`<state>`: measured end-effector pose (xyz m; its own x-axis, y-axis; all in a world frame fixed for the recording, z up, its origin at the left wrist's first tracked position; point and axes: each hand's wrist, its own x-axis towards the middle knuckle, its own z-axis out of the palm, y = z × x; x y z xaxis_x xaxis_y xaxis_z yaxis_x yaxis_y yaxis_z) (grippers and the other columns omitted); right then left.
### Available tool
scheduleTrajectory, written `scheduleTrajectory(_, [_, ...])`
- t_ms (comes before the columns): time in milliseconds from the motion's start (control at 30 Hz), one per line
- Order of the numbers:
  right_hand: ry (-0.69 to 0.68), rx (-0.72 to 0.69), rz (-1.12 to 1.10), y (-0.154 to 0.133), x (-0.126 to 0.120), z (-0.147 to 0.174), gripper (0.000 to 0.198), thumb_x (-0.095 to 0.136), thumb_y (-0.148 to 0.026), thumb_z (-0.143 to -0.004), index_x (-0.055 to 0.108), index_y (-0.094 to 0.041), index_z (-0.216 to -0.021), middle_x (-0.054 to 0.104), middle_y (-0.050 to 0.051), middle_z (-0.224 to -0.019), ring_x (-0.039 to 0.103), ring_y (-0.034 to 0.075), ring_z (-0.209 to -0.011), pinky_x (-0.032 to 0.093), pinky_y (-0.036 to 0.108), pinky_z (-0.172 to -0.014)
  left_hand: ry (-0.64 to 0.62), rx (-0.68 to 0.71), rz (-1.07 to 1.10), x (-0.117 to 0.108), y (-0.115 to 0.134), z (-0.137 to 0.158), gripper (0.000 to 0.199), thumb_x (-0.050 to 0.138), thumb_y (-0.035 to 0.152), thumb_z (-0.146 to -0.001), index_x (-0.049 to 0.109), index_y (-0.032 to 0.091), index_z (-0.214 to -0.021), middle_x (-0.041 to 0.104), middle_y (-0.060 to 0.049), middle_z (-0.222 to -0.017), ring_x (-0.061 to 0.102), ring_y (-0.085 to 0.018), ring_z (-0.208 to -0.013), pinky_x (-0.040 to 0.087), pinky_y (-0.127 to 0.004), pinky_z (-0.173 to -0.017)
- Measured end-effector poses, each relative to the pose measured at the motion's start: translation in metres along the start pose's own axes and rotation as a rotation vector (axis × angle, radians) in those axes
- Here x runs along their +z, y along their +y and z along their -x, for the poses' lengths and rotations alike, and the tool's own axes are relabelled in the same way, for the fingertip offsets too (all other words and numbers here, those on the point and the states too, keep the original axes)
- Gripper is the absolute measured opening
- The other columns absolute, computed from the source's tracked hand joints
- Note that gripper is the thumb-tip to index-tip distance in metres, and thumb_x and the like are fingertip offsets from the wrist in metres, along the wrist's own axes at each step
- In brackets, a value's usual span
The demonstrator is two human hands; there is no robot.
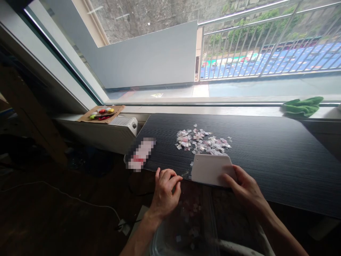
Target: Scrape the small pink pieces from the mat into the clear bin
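My right hand (246,186) grips the right end of a flat white plastic scraper (210,169) between thumb and fingers. The scraper lies low over the front edge of the dark wood-grain table (279,156). Just behind it is a loose pile of small pale, partly pinkish square pieces (202,139), with a few by its left edge. At the table's front edge, left of the scraper, my left hand (166,188) has loosely bent fingers, the thumb apart from the index finger, and nothing visible in it. Below both hands is a clear plastic bin (160,241) with similar pieces inside.
A blurred-out pinkish item (141,154) lies at the table's left end. On the sill are a green cloth or glove (302,106) and cardboard (89,115) with colourful small items, beside a white radiator (128,122). A white cable (77,197) crosses the dark floor.
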<state>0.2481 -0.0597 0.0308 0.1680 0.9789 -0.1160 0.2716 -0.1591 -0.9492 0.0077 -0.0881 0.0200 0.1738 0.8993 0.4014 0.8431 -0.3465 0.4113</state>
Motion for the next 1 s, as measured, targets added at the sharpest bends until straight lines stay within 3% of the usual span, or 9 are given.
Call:
scheduleTrajectory(200, [0.041, 0.015, -0.011, 0.006, -0.004, -0.01, 0.036, 0.066, -0.039, -0.069, 0.062, -0.02, -0.1, 0.07, 0.003, -0.084, 0.065, 0.02, -0.072, 0.055, 0.03, -0.063, 0.002, 0.002, 0.003, 0.003, 0.002, -0.002, 0.02, 0.049, 0.01, -0.082, 0.065, 0.021, -0.089, 0.059, -0.002, -0.087, 0.059, -0.018, -0.092, 0.028, -0.06, -0.108])
scheduleTrajectory(400, [0.016, -0.022, 0.042, 0.002, 0.0, -0.01, 0.031, 0.061, -0.039, -0.073, 0.063, -0.021, -0.098, 0.069, 0.002, -0.082, 0.064, 0.019, -0.071, 0.053, 0.029, -0.064, -0.004, -0.008, 0.015, 0.004, 0.002, -0.002, 0.021, 0.049, 0.01, -0.083, 0.064, 0.021, -0.09, 0.059, -0.002, -0.088, 0.058, -0.019, -0.094, 0.027, -0.062, -0.108])
scheduleTrajectory(567, [0.129, -0.077, 0.05, -0.004, 0.003, -0.022, 0.031, 0.059, -0.035, -0.075, 0.061, -0.02, -0.102, 0.069, 0.002, -0.083, 0.063, 0.017, -0.071, 0.052, 0.029, -0.067, -0.008, -0.016, 0.018, 0.004, 0.002, -0.002, 0.021, 0.049, 0.01, -0.082, 0.064, 0.021, -0.091, 0.059, -0.002, -0.088, 0.058, -0.019, -0.094, 0.027, -0.061, -0.108])
scheduleTrajectory(733, [0.074, -0.097, 0.133, -0.001, 0.006, -0.029, 0.028, 0.059, -0.036, -0.074, 0.062, -0.02, -0.097, 0.068, 0.002, -0.08, 0.061, 0.018, -0.069, 0.049, 0.029, -0.065, -0.014, -0.032, 0.025, 0.005, 0.0, -0.001, 0.021, 0.049, 0.01, -0.082, 0.063, 0.021, -0.093, 0.059, -0.002, -0.089, 0.058, -0.019, -0.094, 0.027, -0.061, -0.108])
scheduleTrajectory(867, [0.008, -0.077, 0.07, 0.003, 0.004, -0.023, 0.029, 0.057, -0.039, -0.076, 0.062, -0.021, -0.098, 0.068, 0.003, -0.084, 0.061, 0.018, -0.071, 0.049, 0.029, -0.065, -0.014, -0.028, 0.021, 0.005, 0.0, 0.0, 0.021, 0.049, 0.009, -0.082, 0.063, 0.021, -0.094, 0.059, -0.003, -0.09, 0.057, -0.019, -0.094, 0.028, -0.06, -0.107])
scheduleTrajectory(1000, [0.057, -0.052, 0.089, 0.004, 0.005, -0.021, 0.029, 0.06, -0.038, -0.075, 0.063, -0.021, -0.099, 0.069, 0.002, -0.082, 0.062, 0.018, -0.071, 0.049, 0.029, -0.064, -0.008, -0.024, 0.017, 0.006, 0.0, 0.0, 0.022, 0.05, 0.01, -0.082, 0.063, 0.022, -0.094, 0.058, -0.003, -0.09, 0.057, -0.019, -0.095, 0.029, -0.06, -0.106])
